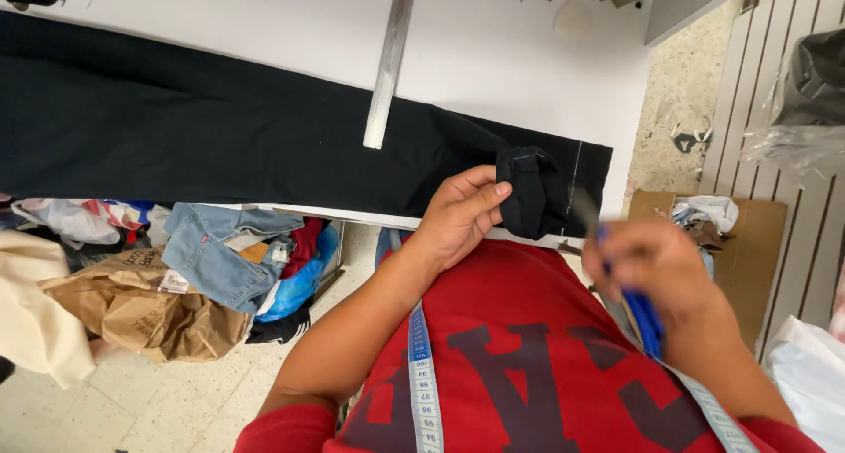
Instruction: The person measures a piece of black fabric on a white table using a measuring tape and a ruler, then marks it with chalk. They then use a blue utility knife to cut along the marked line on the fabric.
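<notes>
The left hand [458,215] pinches a folded end of the black trousers [220,136] at the table's [493,39] near right corner; their long axis runs leftward along the near edge. The blurred right hand [656,264], just beside, clenches a blue-handled tool [647,316].

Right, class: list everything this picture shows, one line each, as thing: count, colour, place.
Trousers: one, black, flat across the table.
Folded hem: one, black, table's near edge.
Ruler: one, metal, lying over the trousers.
Table: one, white, top.
Jeans: one, blue, floor pile, left.
Paper bag: one, brown, floor, left.
Cardboard box: one, brown, floor, right.
Tape measure: one, pale blue, over the red shirt.
Left hand: grips the folded hem.
Right hand: blurred, holds a blue-handled tool.
</notes>
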